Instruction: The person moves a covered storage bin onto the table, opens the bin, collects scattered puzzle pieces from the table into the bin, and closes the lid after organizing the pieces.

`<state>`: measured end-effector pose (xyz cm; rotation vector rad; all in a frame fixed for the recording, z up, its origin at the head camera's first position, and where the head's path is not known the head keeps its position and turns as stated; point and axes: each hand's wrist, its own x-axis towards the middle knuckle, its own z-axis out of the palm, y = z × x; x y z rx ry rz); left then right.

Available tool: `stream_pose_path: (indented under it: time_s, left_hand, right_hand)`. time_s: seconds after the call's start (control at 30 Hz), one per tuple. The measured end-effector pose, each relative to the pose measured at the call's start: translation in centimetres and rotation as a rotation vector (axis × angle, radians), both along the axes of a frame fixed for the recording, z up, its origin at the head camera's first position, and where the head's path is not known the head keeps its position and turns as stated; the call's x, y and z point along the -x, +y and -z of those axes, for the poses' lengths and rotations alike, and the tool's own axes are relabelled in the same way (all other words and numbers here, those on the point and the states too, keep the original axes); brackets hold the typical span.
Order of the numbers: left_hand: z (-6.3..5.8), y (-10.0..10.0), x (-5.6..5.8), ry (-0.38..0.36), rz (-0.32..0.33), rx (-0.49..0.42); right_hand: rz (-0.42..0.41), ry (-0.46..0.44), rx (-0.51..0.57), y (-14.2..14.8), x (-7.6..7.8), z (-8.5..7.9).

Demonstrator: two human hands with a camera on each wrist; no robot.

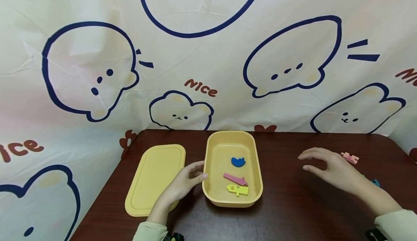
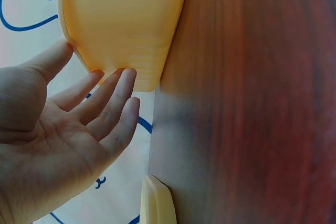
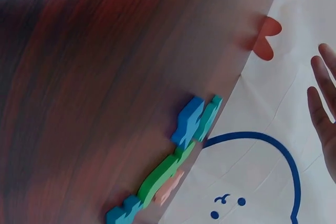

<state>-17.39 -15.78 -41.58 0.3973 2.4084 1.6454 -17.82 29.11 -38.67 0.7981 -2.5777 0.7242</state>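
My left hand point(image 1: 184, 179) is at the left side of a yellow plastic box point(image 1: 258, 168). In the left wrist view its thumb touches the rim, while the loosely extended fingers point(image 2: 107, 98) lie against the outer wall. Inside the box are a blue piece point(image 1: 238, 162), a pink piece point(image 1: 235, 179) and a yellow piece point(image 1: 238, 189). My right hand point(image 1: 335, 168) holds nothing, over the right side of the table with fingers apart and slightly bent. Near it lie a light pink puzzle piece point(image 1: 350, 157) and a blue piece point(image 1: 375, 182), partly hidden by the wrist.
A yellow lid point(image 1: 156, 179) lies flat left of the box on the dark wooden table point(image 1: 286, 219). In the right wrist view, a green piece point(image 3: 160, 177) sits among several blue, teal and pink ones. A printed cloth point(image 1: 228, 60) hangs behind the table.
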Motion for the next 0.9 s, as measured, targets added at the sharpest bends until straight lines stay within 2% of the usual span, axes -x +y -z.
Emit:
stream_pose_path:
  time_s: [0.17, 0.4, 0.67, 0.77, 0.9]
  left_hand:
    - [-0.1, 0.0, 0.0, 0.001, -0.003, 0.006]
    - [-0.1, -0.1, 0.0, -0.007, -0.018, 0.003]
    - [-0.1, -0.1, -0.1, -0.005, -0.019, 0.0]
    - [-0.1, -0.1, -0.1, -0.009, -0.021, -0.006]
    - [-0.1, -0.1, -0.1, 0.0, -0.014, -0.004]
  right_hand:
    - [0.008, -0.02, 0.007, 1.0, 0.0, 0.3]
    - [0.017, 0.011, -0.014, 2.3, 0.1, 0.9]
    - [0.101, -0.045, -0.018, 3.8, 0.2, 1.6]
    - [0.116, -0.098, 0.005, 4.3, 0.3, 1.8]
    - [0.141, -0.125, -0.013, 5.1, 0.3, 2.1]
